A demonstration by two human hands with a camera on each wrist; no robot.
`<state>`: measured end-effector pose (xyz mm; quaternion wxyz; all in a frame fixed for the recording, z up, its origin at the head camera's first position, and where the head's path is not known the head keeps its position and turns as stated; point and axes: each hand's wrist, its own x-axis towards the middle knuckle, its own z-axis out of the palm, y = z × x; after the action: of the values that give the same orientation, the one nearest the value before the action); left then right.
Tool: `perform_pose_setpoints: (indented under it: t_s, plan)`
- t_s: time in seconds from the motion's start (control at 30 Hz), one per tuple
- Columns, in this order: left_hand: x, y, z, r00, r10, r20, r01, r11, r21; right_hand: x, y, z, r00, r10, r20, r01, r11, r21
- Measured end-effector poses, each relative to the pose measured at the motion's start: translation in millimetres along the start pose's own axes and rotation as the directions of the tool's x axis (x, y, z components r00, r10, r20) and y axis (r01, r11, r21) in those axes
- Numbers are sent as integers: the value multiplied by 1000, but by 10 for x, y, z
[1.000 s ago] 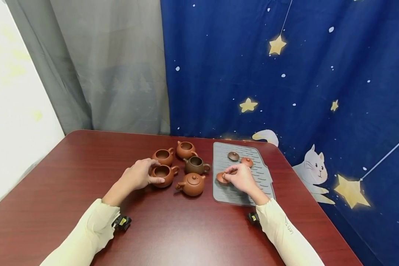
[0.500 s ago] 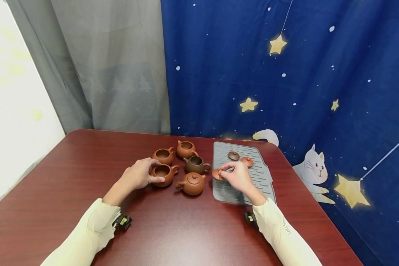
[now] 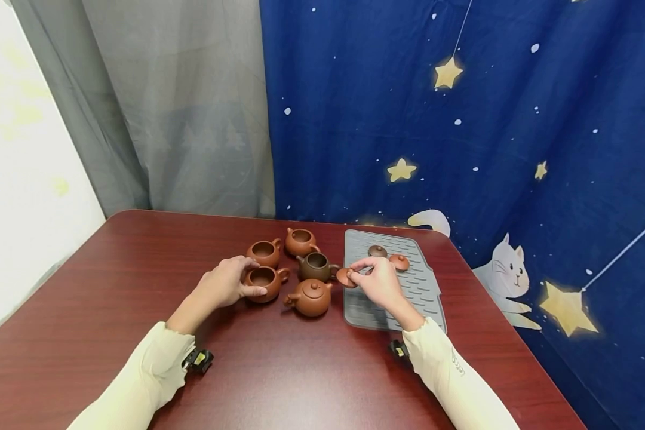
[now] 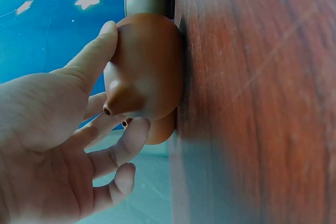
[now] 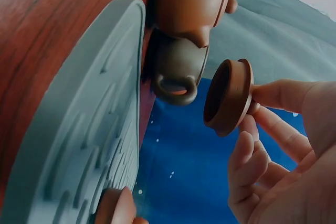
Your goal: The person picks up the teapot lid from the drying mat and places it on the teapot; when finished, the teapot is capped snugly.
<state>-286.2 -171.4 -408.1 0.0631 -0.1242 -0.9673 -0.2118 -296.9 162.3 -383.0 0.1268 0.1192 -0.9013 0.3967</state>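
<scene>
My left hand [image 3: 227, 280] holds an open reddish-brown teapot [image 3: 267, 294] on the table, thumb and fingers at its sides. In the left wrist view the thumb rests at the rim and the fingers lie around the spout [image 4: 122, 99]. With thumb and fingertips my right hand [image 3: 381, 283] pinches the knob of a reddish-brown lid [image 3: 344, 277]. That lid is raised and tilted near the left edge of the grey mat [image 3: 355, 313]; its hollow underside shows in the right wrist view. Beside the held teapot stands a lidded teapot [image 3: 312, 300].
Further back are a dark brown open teapot [image 3: 315, 270] and two reddish-brown open teapots [image 3: 264, 257], [image 3: 301, 242]. A dark lid [image 3: 377, 251] and an orange lid [image 3: 400, 262] lie on the mat. Curtains [image 3: 355, 119] hang behind the table.
My right hand has lifted the lid off the mat and carried it left, toward the teapots. The left hand and its teapot stay in place.
</scene>
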Motion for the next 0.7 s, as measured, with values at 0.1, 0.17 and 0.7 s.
perform_pose_setpoints:
  t_s: [0.1, 0.17, 0.7]
  plan:
    - [-1, -1, 1, 1000, -1, -5, 1, 1000, -3, 12, -33, 22, 1000, -6, -19, 5, 1000, -7]
    - [-3, -5, 5, 1000, 5, -3, -5, 1000, -1, 16, -52, 37, 1000, -12, -29, 12, 1000, 5]
    - [-13, 4, -8, 1000, 1, -1, -1, 1000, -12, 29, -227, 196, 996, -55, -68, 58, 998, 37]
